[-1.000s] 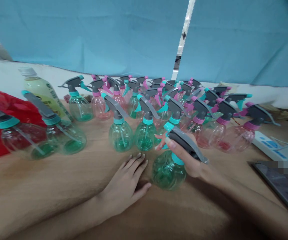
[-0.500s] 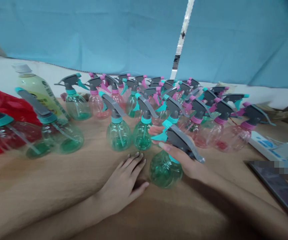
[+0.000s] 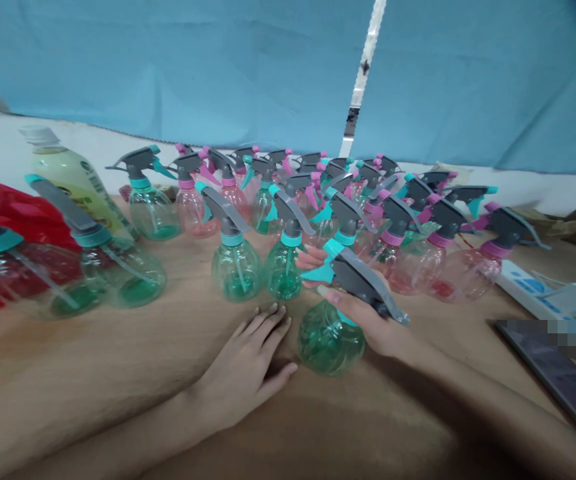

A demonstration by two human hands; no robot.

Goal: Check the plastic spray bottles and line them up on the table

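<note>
My right hand (image 3: 371,320) is closed round the neck of a green spray bottle (image 3: 331,343) with a grey and teal trigger head. This bottle is tilted, its nozzle toward the upper left and its round body to the left of my wrist. Flat on the wooden table lies my left hand (image 3: 248,363), fingers stretched out and holding nothing. Just beyond its fingertips stand two green spray bottles (image 3: 237,270). Pink and green spray bottles (image 3: 421,260) crowd together behind my right hand, partly hiding one another.
Two more green spray bottles (image 3: 123,273) stand at the left, by a red plastic bag (image 3: 28,217) and a pale yellow bottle (image 3: 75,177). A dark flat device (image 3: 548,373) and a white power strip (image 3: 523,283) lie at the right. Blue cloth (image 3: 193,73) covers the wall behind.
The view has shifted very slightly. Both hands and the spray bottle in my right hand keep the same position and pose.
</note>
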